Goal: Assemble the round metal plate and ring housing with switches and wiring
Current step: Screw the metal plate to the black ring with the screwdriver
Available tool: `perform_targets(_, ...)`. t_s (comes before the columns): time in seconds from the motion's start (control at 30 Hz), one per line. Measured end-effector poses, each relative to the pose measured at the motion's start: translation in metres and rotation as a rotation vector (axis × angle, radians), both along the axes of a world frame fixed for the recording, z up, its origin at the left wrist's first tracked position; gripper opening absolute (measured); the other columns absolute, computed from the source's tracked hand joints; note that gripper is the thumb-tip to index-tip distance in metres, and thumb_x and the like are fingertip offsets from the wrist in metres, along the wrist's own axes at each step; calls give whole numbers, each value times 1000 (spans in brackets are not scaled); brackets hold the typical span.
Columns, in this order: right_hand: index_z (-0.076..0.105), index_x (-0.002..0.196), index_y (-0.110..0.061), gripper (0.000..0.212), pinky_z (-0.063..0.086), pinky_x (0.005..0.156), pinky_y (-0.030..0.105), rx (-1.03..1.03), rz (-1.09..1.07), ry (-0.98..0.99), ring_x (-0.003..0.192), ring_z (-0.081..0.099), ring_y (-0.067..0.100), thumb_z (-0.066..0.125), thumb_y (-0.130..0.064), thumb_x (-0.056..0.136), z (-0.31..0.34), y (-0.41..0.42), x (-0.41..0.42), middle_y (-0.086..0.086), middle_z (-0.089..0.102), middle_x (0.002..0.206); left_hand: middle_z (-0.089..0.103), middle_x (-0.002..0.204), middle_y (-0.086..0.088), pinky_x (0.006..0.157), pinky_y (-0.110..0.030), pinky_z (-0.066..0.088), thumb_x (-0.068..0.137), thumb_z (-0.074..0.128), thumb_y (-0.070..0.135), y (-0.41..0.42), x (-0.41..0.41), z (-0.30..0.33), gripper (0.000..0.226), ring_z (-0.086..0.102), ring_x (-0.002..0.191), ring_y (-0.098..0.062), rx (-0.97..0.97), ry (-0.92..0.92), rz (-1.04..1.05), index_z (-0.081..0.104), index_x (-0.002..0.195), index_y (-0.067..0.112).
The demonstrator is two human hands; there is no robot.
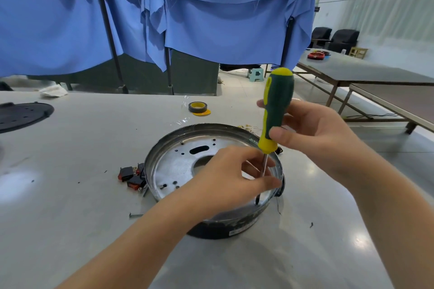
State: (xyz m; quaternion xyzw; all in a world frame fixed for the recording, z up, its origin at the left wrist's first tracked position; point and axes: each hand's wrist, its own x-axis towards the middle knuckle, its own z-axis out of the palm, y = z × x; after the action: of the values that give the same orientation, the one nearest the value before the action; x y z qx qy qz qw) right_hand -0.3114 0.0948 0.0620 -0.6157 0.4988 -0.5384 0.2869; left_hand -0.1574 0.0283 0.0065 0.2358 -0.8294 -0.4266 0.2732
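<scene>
The round metal plate (180,162) lies inside the dark ring housing (223,227) at the middle of the white table. My right hand (312,131) grips the green and yellow handle of a screwdriver (278,105) held upright. Its thin shaft runs down to the plate's near right edge. My left hand (234,176) reaches over the housing and pinches the shaft low down. Two red and black switches (131,176) lie against the housing's left side. A loose screw (135,215) lies on the table to the front left.
A roll of black tape (197,107) on a yellow disc sits behind the housing. A dark round cover (21,116) lies at the far left edge. Blue cloth hangs behind the table. Other tables (366,73) stand to the right.
</scene>
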Motion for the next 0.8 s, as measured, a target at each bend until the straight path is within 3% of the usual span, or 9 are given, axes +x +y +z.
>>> perform_targets(0.1,63,102,-16,56,53,70,15,-21,-54,-7,90,68,7,79,-30,50,-1,-1,8,3,70,95,68,70,16,62,-21,52,67,85,32,-1,-2,-1,21,64,59,-1,16,34,102,65,71,29)
perform_targets(0.2,54,112,-8,67,54,68,16,4,-48,-26,90,70,8,80,-27,53,-6,-5,12,-3,71,92,67,62,17,60,-12,47,69,85,23,-2,-1,0,23,63,56,2,23,48,102,65,63,32)
perform_targets(0.33,48,127,-18,44,55,80,25,82,151,-199,106,67,20,64,-18,85,-6,-4,2,2,71,113,75,79,8,78,-18,56,84,72,8,-4,1,3,19,71,77,-5,97,27,-2,70,87,26)
perform_targets(0.43,53,127,-19,44,53,89,30,93,186,-154,113,63,23,56,-7,85,-8,-4,-6,4,68,120,74,91,2,86,-19,54,91,57,-4,-4,3,4,27,71,89,-8,170,21,-92,64,102,20)
perform_targets(0.57,58,121,-23,38,53,85,24,84,130,-41,108,66,15,60,-7,86,-10,-6,-8,-3,71,113,73,101,0,89,-16,51,94,48,-6,-2,4,4,33,69,95,-5,150,-4,-149,58,113,19)
perform_targets(0.63,64,112,-27,38,54,78,22,74,99,-25,101,68,14,67,-15,76,-8,-6,-6,-3,73,106,72,98,6,85,-12,51,92,58,3,-2,4,4,24,67,94,0,108,-1,-128,62,106,22)
perform_targets(0.7,71,99,-28,35,54,73,21,51,78,-47,92,70,14,75,-20,65,-6,-5,-2,0,73,101,72,90,8,79,-18,55,83,73,15,-3,3,3,14,68,87,0,82,21,-73,66,95,18)
perform_targets(0.8,68,92,-11,39,53,65,17,17,34,-57,73,68,9,79,-19,55,-8,-4,5,-4,72,80,70,74,10,72,-28,57,68,85,27,-3,1,0,20,67,69,-5,37,56,37,68,77,25)
